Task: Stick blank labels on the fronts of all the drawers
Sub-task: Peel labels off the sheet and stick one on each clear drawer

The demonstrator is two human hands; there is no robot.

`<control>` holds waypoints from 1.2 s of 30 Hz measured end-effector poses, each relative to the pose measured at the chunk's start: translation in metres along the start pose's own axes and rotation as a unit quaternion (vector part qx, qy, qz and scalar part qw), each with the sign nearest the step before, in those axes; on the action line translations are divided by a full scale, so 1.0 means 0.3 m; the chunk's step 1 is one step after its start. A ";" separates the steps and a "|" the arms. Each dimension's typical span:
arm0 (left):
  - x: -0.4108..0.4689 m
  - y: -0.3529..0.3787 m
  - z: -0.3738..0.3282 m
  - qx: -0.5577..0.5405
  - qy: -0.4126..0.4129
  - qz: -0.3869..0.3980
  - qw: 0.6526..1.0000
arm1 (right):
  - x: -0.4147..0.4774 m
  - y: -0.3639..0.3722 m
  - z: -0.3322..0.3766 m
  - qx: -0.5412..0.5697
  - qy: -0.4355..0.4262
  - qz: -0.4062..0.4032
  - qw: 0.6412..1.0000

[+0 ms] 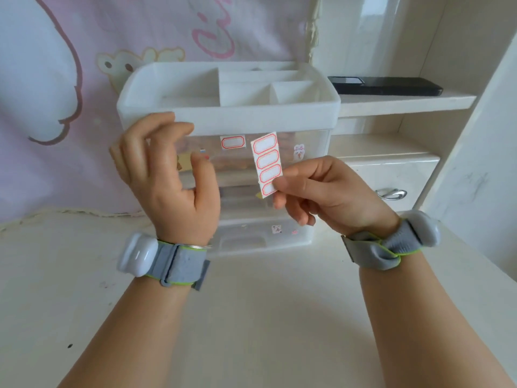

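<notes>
Pink cartoon cloth hangs behind a pale table (251, 317), where a clear drawer box (229, 175) stands close in front of the person. One blank label (232, 142) is already stuck on the top drawer's front. The right hand (321, 191) pinches the bottom of a label sheet (267, 163), holding it up near the drawers, likely so the next label is easy to peel. The left hand (170, 175) is loosely open and holds nothing, fingers curled beside the sheet.

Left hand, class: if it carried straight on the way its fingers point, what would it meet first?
Probably the clear top drawer front of the organizer, near the stuck label; the left hand looks close, though depth is uncertain.
</notes>
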State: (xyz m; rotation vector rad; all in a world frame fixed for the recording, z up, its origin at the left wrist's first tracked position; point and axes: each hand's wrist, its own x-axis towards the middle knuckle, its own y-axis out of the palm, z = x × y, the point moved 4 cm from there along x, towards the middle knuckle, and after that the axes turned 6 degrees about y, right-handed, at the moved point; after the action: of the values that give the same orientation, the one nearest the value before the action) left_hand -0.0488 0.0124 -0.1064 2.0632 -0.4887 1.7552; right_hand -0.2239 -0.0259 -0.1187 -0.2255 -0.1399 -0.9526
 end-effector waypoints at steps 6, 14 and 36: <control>-0.002 0.020 -0.064 -0.103 0.029 0.082 0.991 | 0.014 0.012 0.006 0.099 -0.043 -0.079 0.991; -0.019 0.065 -0.085 -0.107 0.056 0.190 0.974 | 0.019 0.009 -0.002 0.162 -0.036 -0.127 0.978; -0.017 0.064 -0.081 -0.167 -0.043 0.202 0.964 | -0.018 0.011 0.046 0.041 -0.183 -0.227 0.956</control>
State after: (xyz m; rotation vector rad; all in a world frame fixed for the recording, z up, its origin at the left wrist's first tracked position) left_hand -0.0801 0.0081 -0.1066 1.8939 -1.2147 1.6485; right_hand -0.2244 -0.0163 -0.1068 -0.2992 -0.5916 -1.3523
